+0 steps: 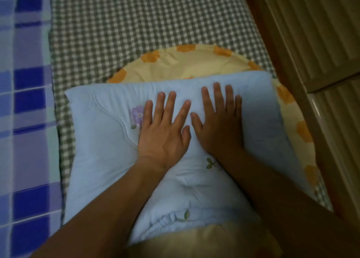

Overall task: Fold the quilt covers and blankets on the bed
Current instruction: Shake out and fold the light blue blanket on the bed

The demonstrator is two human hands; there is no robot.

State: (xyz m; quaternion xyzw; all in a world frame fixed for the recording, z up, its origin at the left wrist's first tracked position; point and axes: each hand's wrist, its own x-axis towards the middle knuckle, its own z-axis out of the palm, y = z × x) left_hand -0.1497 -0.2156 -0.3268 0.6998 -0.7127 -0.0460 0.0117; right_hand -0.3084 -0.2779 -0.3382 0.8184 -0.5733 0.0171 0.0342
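**Blue quilt pressed flat under both palms**

The blue quilt point(101, 141) lies folded into a thick block on the grey checked sheet point(136, 24), and I have both hands flat on top of it. My left hand point(164, 129) and right hand point(220, 125) sit side by side near the far edge of the block, fingers straight and spread wide, holding nothing, only pressing down.

To do this step well, I judge the weight should go through the palms while the hands slide apart, outward from the thumbs, so trapped air leaves by the sides and the fold line just beyond the fingertips stays straight. The bunched part nearest my wrists needs smoothing too, or the stack will sit lopsided.

The quilt is pale blue and padded, with scalloped stitching curving away to the left of my left little finger, a purple flower point(137, 111) touching that finger, and small green leaf sprigs by the right wrist. Beyond the fingertips and to the right of my right hand, a yellow cloth with orange patches point(175, 63) shows from under it; it may be another cover, but the blur leaves me unsure. A blue plaid cover point(25, 102) lies well to the left.
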